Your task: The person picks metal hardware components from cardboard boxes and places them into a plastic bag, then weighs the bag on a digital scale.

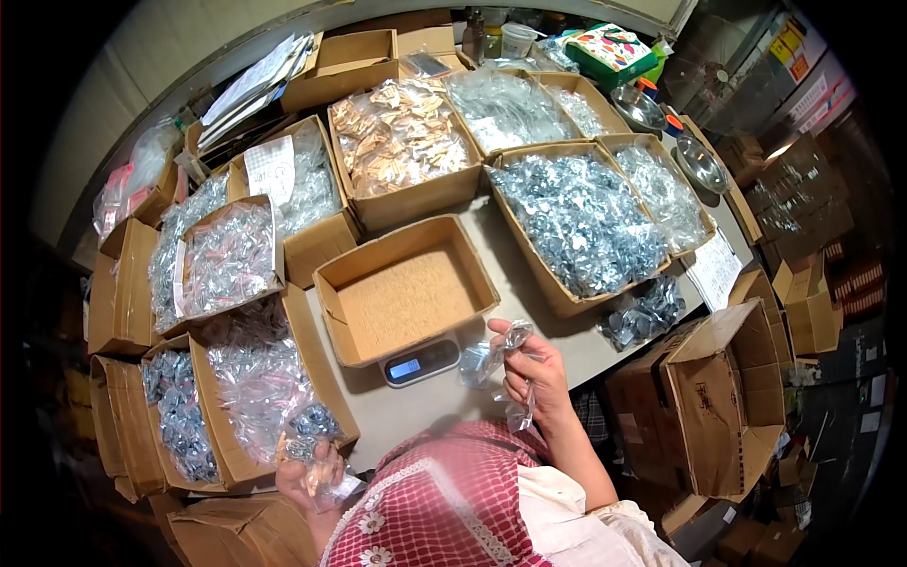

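Gripping a clear bag (pixel 501 354), the right hand (pixel 531 370) is raised near the scale (pixel 420 360) — small packets (pixel 312 427) are clutched by the left hand (pixel 312 472) beside a carton (pixel 248 378) of bagged parts.

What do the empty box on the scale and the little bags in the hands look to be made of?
The empty box: brown corrugated cardboard, matte, with folded flaps. The bags in the right hand and left hand: thin clear plastic film, glossy and crinkled. The left hand's bags hold small grey, shiny pieces, probably metal.

an empty cardboard box (pixel 406 293) sits on a digital scale (pixel 420 360).
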Available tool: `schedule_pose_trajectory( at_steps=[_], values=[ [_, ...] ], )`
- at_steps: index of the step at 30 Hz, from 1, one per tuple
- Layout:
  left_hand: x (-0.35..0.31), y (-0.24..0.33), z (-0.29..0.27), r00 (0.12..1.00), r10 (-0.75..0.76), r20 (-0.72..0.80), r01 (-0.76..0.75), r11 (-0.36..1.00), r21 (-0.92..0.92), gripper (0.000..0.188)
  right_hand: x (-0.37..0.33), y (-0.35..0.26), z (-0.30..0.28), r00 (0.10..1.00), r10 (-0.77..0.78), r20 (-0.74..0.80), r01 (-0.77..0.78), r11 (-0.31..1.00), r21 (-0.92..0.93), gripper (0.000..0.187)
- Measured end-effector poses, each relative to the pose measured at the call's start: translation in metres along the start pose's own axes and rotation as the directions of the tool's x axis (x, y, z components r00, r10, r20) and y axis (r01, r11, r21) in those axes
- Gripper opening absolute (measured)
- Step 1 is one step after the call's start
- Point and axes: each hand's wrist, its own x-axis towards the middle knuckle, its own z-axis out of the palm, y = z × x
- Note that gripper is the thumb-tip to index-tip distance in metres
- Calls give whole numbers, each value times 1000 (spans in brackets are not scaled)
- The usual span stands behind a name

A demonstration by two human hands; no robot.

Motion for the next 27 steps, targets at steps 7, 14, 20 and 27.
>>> schedule_pose_trajectory(
  at_steps=[7, 14, 20, 27],
  values=[
    [-1, -1, 4, 999, 2, -35, -3, 1000, -8, 66, 0, 2, -6, 1000, -12, 8, 12, 1000, 11, 40],
    [0, 2, -8, 998, -21, 59, 23, 999, -45, 63, 3, 4, -3, 995, -33, -90, 30, 999, -34, 30],
    [0, 2, -10, 996, -38, 77, 42, 998, -54, 63, 3, 6, -7, 997, -41, -60, 39, 999, -23, 21],
    [1, 3, -9, 999, -34, 19, 34, 999, 5, 66, 3, 5, -8, 1000, -31, -3, 31, 999, 17, 23]
  ],
)
